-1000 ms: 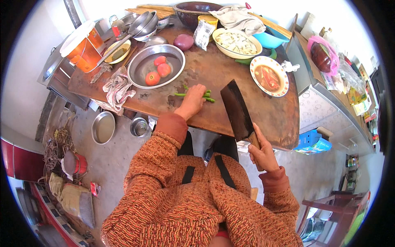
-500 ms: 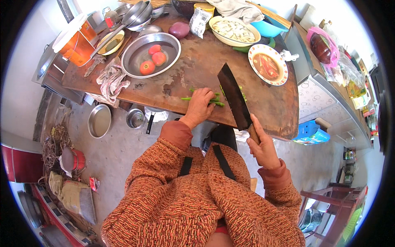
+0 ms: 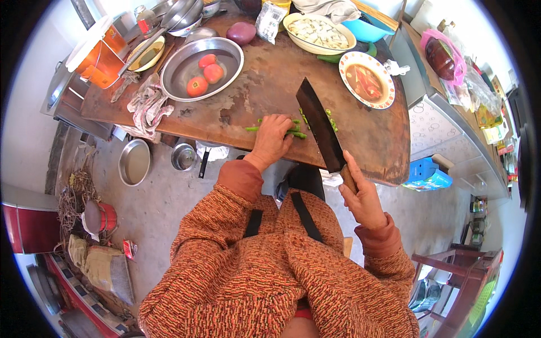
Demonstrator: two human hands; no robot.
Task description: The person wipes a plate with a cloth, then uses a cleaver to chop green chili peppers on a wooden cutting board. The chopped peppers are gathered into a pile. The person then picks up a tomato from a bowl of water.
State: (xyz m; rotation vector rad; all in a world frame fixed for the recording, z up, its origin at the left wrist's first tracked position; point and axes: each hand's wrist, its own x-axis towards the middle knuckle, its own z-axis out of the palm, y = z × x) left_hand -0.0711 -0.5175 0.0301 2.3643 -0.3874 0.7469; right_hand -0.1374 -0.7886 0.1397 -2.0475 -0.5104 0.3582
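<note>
My left hand [image 3: 271, 137] is closed over slim green vegetable pieces [image 3: 296, 134], pressing them to the wooden tabletop close to its near edge. Their ends stick out on both sides of the fingers; the exact kind is hard to tell. My right hand [image 3: 365, 197] grips the wooden handle of a dark, broad-bladed cleaver [image 3: 321, 127]. The blade slants up and to the left, just right of my left hand, apart from its fingers. Small chopped green bits [image 3: 332, 120] lie on the table by the blade, partly hidden behind it.
On the wooden table [image 3: 265, 79] stand a metal basin [image 3: 169, 84] with tomatoes in water, a patterned bowl [image 3: 344, 65] of red strips in liquid, and a bowl of pale chunks [image 3: 318, 32]. A purple round vegetable [image 3: 241, 34] and a crumpled cloth [image 3: 149, 107] lie there too.
The view has shifted slightly, so the table things sit a little higher and further left. More chopped green bits show right of the blade. Both hands keep their holds.
</note>
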